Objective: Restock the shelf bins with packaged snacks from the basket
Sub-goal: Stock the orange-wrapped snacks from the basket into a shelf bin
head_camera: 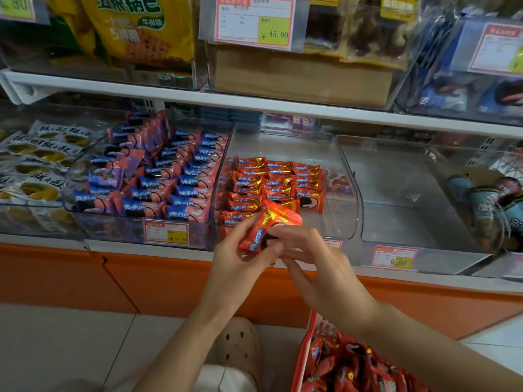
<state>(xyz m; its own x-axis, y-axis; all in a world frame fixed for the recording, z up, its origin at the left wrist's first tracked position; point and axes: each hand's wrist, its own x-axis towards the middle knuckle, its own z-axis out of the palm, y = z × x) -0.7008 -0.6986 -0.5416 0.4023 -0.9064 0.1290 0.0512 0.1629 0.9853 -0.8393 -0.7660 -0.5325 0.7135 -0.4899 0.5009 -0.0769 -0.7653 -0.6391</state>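
Observation:
A red and gold snack packet [266, 226] is held just in front of the clear middle bin [343, 193]. My left hand [240, 257] grips its lower left side, and my right hand [304, 247] pinches its right edge. Inside that bin lie several rows of the same red packets [278, 181], filling its left and middle part. An orange basket [301, 360] on the floor at the lower right holds several more red packets [353, 366]; my right forearm crosses over it.
Left of the middle bin, one bin holds blue and pink packets [158, 176] and another white packets [36, 162]. To the right stands a clear bin [407, 199] with a 9.90 price tag [394, 257]. A beige clog [240, 349] rests on the tiled floor.

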